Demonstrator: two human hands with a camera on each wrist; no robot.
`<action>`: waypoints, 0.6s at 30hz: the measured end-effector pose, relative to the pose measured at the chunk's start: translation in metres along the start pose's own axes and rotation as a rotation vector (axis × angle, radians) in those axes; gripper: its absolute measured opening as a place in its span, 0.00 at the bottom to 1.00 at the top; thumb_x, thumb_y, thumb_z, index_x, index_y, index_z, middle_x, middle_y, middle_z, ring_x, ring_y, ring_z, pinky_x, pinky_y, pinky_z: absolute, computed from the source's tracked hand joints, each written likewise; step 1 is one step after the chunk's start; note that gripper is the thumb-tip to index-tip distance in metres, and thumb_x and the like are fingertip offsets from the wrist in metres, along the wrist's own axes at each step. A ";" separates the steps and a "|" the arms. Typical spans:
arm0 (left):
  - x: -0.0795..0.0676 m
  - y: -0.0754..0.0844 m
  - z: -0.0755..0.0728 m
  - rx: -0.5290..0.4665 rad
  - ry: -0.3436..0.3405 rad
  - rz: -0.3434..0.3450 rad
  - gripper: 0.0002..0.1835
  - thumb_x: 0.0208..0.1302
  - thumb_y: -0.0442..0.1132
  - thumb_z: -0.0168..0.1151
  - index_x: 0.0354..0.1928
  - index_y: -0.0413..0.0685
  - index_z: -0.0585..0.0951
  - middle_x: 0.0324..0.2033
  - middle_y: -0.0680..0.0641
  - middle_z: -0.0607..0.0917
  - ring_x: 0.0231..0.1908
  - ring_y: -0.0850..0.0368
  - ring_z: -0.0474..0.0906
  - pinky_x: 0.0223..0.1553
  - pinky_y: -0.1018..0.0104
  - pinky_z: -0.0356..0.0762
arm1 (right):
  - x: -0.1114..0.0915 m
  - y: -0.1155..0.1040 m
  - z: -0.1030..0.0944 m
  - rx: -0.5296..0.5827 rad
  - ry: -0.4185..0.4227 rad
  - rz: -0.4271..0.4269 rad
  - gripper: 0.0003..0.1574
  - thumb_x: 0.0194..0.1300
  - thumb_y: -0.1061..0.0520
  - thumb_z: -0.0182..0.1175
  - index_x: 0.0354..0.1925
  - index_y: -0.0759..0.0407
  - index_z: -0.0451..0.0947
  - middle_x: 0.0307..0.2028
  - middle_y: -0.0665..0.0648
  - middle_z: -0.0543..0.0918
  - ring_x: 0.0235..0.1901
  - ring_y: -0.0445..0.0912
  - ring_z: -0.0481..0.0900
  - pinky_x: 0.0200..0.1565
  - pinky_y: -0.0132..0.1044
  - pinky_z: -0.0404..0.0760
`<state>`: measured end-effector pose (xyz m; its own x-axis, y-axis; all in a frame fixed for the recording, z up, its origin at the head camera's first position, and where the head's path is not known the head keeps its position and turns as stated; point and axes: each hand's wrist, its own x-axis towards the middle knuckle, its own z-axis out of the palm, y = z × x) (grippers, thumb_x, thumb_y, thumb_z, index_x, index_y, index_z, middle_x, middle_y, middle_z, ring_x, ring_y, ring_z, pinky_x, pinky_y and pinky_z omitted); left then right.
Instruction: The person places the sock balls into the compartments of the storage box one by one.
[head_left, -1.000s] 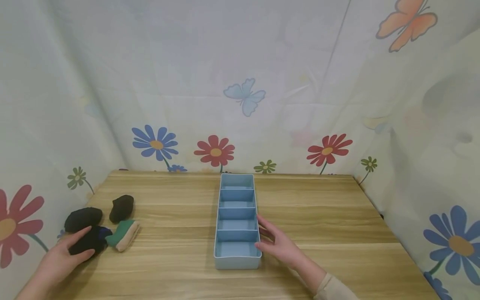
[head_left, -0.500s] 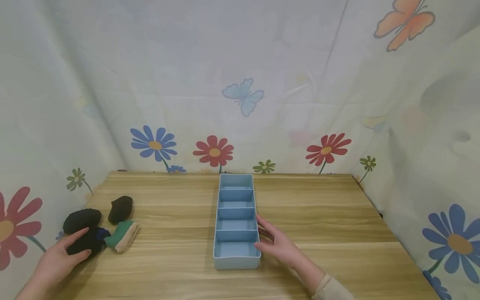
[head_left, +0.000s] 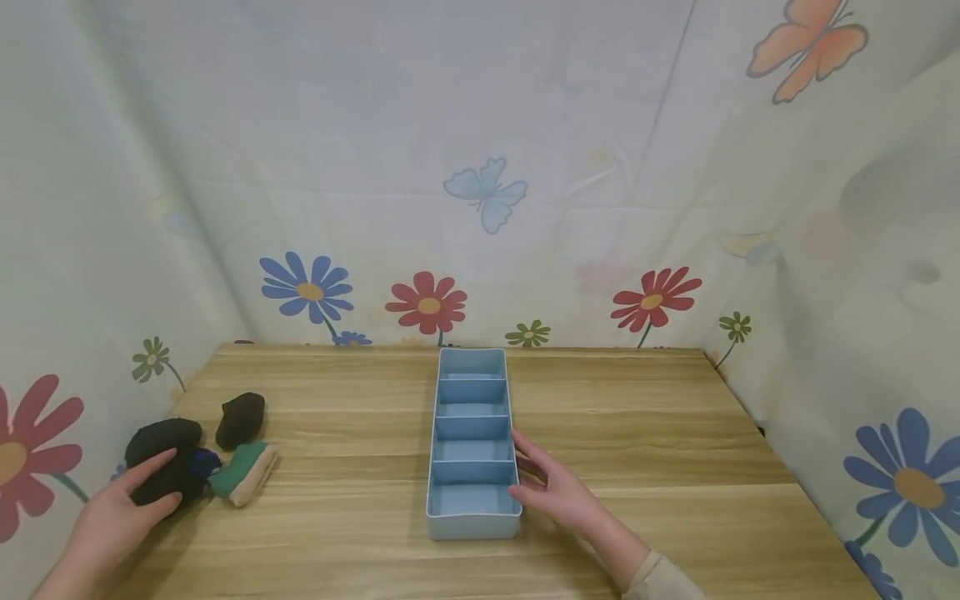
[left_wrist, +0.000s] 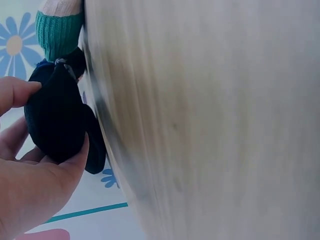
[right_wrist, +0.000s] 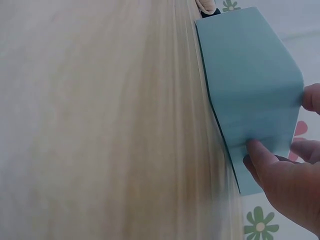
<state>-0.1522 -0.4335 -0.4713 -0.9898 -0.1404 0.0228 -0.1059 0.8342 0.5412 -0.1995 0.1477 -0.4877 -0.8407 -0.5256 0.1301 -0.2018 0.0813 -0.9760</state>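
Note:
At the left of the head view, my left hand (head_left: 112, 517) grips a black rolled sock (head_left: 171, 483), thumb on one side and fingers on the other. In the left wrist view the dark sock bundle (left_wrist: 55, 110) sits between thumb and fingers. Touching it is a green and beige rolled sock (head_left: 243, 473) with a ribbed green cuff. A pale blue organizer box (head_left: 474, 527) with several compartments in a row stands lengthwise mid-table. My right hand (head_left: 558, 496) holds its right side near the front, thumb and index finger at the rim, other fingertips against the outer wall.
Two more black rolled socks lie behind the left hand, one at the far left (head_left: 161, 437) and one (head_left: 242, 419) farther right. The wooden table (head_left: 637, 425) is bounded by a flower-printed cloth backdrop (head_left: 360, 208) at the back and both sides.
The left hand has shifted slightly with the black sock, whose dark blue part shows more clearly. The right hand and box stay in place; the whole view drifts a little.

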 end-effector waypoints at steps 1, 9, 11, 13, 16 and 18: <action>0.000 0.001 0.000 -0.003 0.003 0.001 0.39 0.68 0.48 0.62 0.72 0.33 0.60 0.61 0.14 0.61 0.57 0.14 0.58 0.48 0.28 0.64 | 0.000 -0.001 0.000 0.001 0.002 0.002 0.50 0.66 0.65 0.63 0.76 0.70 0.46 0.74 0.74 0.50 0.69 0.70 0.57 0.66 0.54 0.62; 0.002 0.010 -0.001 -0.044 0.004 -0.017 0.39 0.69 0.49 0.61 0.74 0.36 0.58 0.62 0.14 0.59 0.59 0.15 0.56 0.51 0.27 0.61 | -0.002 -0.003 0.001 0.001 0.002 0.004 0.50 0.66 0.65 0.63 0.76 0.70 0.46 0.74 0.74 0.50 0.69 0.70 0.57 0.66 0.53 0.62; 0.002 0.013 0.000 -0.047 0.022 -0.013 0.39 0.69 0.49 0.61 0.74 0.37 0.59 0.61 0.14 0.60 0.59 0.15 0.57 0.50 0.27 0.62 | -0.002 -0.003 0.001 0.003 0.000 0.005 0.50 0.66 0.65 0.63 0.76 0.70 0.46 0.74 0.73 0.49 0.69 0.70 0.57 0.66 0.53 0.62; 0.002 0.017 0.001 -0.054 0.033 -0.006 0.39 0.69 0.49 0.60 0.74 0.38 0.59 0.62 0.15 0.60 0.59 0.15 0.56 0.51 0.26 0.61 | -0.002 -0.003 0.002 0.003 0.002 0.005 0.50 0.66 0.65 0.63 0.76 0.70 0.46 0.74 0.74 0.49 0.69 0.70 0.56 0.66 0.53 0.62; 0.002 0.024 0.003 -0.072 0.059 0.012 0.38 0.69 0.48 0.61 0.74 0.40 0.60 0.63 0.16 0.61 0.59 0.15 0.57 0.50 0.26 0.61 | -0.002 -0.002 0.002 0.007 0.002 0.005 0.50 0.66 0.66 0.62 0.76 0.69 0.46 0.74 0.73 0.49 0.69 0.70 0.56 0.67 0.54 0.61; 0.001 0.028 0.004 -0.105 0.066 0.022 0.37 0.69 0.47 0.61 0.74 0.40 0.60 0.64 0.18 0.61 0.60 0.15 0.55 0.51 0.25 0.60 | -0.002 -0.002 0.002 0.005 0.002 0.006 0.49 0.67 0.66 0.62 0.76 0.69 0.46 0.74 0.73 0.49 0.69 0.69 0.56 0.67 0.54 0.61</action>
<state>-0.1570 -0.4081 -0.4592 -0.9830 -0.1609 0.0889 -0.0707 0.7775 0.6249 -0.1969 0.1471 -0.4864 -0.8427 -0.5238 0.1242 -0.1939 0.0802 -0.9777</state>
